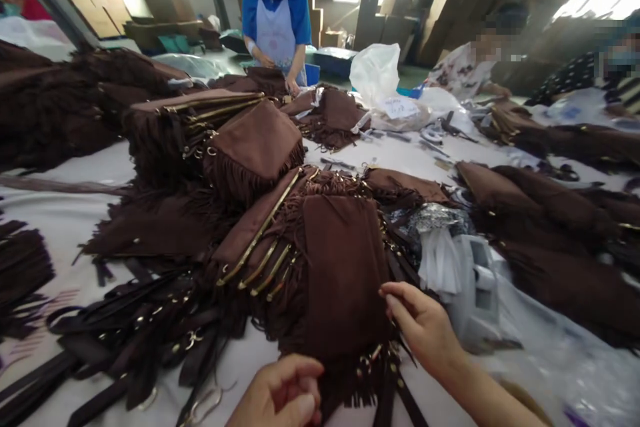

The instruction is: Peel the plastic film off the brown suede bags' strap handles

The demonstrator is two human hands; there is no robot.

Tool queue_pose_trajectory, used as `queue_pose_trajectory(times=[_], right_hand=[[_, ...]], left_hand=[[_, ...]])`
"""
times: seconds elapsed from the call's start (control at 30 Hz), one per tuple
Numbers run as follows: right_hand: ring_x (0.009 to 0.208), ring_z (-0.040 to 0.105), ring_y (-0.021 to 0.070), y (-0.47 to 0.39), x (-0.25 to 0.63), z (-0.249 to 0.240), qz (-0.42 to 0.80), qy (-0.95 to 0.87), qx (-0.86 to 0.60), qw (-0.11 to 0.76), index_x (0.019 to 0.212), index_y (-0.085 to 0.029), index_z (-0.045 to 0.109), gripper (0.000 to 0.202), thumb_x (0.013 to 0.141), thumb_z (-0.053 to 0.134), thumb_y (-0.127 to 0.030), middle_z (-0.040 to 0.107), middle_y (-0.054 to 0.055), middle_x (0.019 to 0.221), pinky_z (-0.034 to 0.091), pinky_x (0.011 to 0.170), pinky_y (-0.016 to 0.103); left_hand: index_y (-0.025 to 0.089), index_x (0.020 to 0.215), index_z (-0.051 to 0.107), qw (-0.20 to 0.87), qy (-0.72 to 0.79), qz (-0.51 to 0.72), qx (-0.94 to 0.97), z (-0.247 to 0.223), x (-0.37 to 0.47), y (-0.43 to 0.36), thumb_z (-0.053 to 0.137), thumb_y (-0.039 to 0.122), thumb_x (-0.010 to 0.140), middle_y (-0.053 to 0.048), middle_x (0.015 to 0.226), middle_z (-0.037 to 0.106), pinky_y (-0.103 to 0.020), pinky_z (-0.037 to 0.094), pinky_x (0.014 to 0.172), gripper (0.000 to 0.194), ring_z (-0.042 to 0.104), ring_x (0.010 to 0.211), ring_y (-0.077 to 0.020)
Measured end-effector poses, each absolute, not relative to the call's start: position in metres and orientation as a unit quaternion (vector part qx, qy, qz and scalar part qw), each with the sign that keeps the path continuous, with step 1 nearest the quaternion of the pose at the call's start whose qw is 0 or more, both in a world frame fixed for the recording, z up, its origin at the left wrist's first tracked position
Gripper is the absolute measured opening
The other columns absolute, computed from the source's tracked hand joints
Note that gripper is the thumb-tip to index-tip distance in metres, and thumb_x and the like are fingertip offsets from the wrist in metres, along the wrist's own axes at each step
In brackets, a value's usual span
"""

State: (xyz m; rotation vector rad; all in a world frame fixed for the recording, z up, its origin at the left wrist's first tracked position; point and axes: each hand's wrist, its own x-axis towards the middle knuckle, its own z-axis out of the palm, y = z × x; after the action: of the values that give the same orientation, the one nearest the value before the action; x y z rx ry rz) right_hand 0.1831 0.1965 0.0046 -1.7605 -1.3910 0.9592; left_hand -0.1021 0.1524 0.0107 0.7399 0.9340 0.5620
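A brown fringed bag [345, 273] lies flat in front of me, its fringe toward the near side and metal rings near its lower right corner. At its lower left edge is my left hand [285, 390], fingers curled, with nothing clearly visible in them. My right hand [425, 327] is beside the bag's right edge, thumb and index finger pressed together; whatever may be between them is too small to make out. Brown bags with gold zippers [265, 263] lie partly under and left of the flat bag.
Dark straps with metal clasps [135, 333] spread at the left. Stacked brown bags [255, 147] stand beyond. A grey plastic holder [475, 287] with white tags is at the right, near clear plastic [565, 360]. Across the table stands a person in a blue shirt [277, 13]; others work at the right.
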Motion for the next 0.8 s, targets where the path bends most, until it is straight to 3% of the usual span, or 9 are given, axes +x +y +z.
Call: queue_pose_trajectory(times=[0.1, 0.2, 0.3, 0.4, 0.5, 0.67, 0.8], right_hand=[[0.082, 0.065, 0.0223, 0.167, 0.180, 0.003, 0.320, -0.585, -0.692, 0.276, 0.091, -0.021, 0.067, 0.028, 0.092, 0.048, -0.042, 0.071, 0.008, 0.089, 0.048, 0.073, 0.032], [0.069, 0.063, 0.0220, 0.137, 0.171, -0.001, 0.240, -0.623, -0.730, 0.146, 0.077, -0.021, 0.060, 0.033, 0.090, 0.048, -0.049, 0.068, 0.007, 0.074, 0.043, 0.065, 0.032], [0.073, 0.067, 0.0267, 0.100, 0.161, -0.011, 0.184, -0.622, -0.760, 0.034, 0.082, -0.021, 0.060, 0.036, 0.084, 0.055, -0.056, 0.071, 0.011, 0.078, 0.041, 0.064, 0.033], [0.078, 0.070, 0.0314, 0.065, 0.150, -0.023, 0.178, -0.623, -0.761, -0.018, 0.087, -0.018, 0.064, 0.041, 0.083, 0.055, -0.058, 0.073, 0.017, 0.082, 0.043, 0.065, 0.035], [0.080, 0.070, 0.0330, 0.043, 0.144, -0.030, 0.172, -0.622, -0.764, -0.010, 0.090, -0.017, 0.065, 0.034, 0.083, 0.055, -0.049, 0.073, 0.018, 0.085, 0.045, 0.067, 0.037], [0.085, 0.069, 0.0309, 0.030, 0.152, -0.030, 0.175, -0.623, -0.761, 0.057, 0.089, -0.018, 0.066, 0.023, 0.081, 0.054, -0.036, 0.074, 0.016, 0.091, 0.044, 0.069, 0.036], [0.086, 0.066, 0.0267, 0.032, 0.173, -0.022, 0.198, -0.612, -0.743, 0.188, 0.077, -0.018, 0.064, 0.024, 0.083, 0.053, -0.038, 0.072, 0.013, 0.086, 0.042, 0.072, 0.033]], left_hand=[[0.016, 0.104, 0.065, 0.762, 0.458, 0.248, 0.384, -0.008, -0.085, 0.139, 0.070, 0.045, 0.077, -0.005, 0.082, 0.064, -0.031, 0.046, 0.074, 0.040, 0.061, 0.078, -0.0181], [0.014, 0.103, 0.065, 0.719, 0.485, 0.230, 0.442, -0.017, -0.068, 0.120, 0.065, 0.040, 0.080, -0.006, 0.080, 0.066, -0.031, 0.047, 0.074, 0.035, 0.062, 0.078, -0.0186], [0.014, 0.101, 0.065, 0.676, 0.507, 0.225, 0.486, -0.021, -0.056, 0.096, 0.057, 0.035, 0.084, -0.005, 0.074, 0.067, -0.029, 0.047, 0.071, 0.029, 0.062, 0.074, -0.0178], [0.014, 0.101, 0.065, 0.634, 0.505, 0.240, 0.535, -0.022, -0.050, 0.071, 0.053, 0.033, 0.086, -0.005, 0.076, 0.068, -0.029, 0.048, 0.071, 0.027, 0.063, 0.075, -0.0183], [0.016, 0.104, 0.065, 0.535, 0.506, 0.256, 0.626, -0.020, -0.046, 0.054, 0.050, 0.030, 0.088, -0.007, 0.087, 0.069, -0.029, 0.048, 0.075, 0.026, 0.063, 0.082, -0.0195], [0.017, 0.108, 0.063, 0.204, 0.566, 0.172, 0.780, -0.021, -0.039, 0.041, 0.054, 0.022, 0.084, -0.012, 0.107, 0.062, -0.034, 0.044, 0.088, 0.026, 0.059, 0.100, -0.0244], [0.014, 0.099, 0.062, 0.135, 0.599, 0.032, 0.789, -0.024, -0.037, 0.036, 0.054, 0.021, 0.084, -0.014, 0.100, 0.065, -0.035, 0.044, 0.082, 0.018, 0.061, 0.096, -0.0270]])
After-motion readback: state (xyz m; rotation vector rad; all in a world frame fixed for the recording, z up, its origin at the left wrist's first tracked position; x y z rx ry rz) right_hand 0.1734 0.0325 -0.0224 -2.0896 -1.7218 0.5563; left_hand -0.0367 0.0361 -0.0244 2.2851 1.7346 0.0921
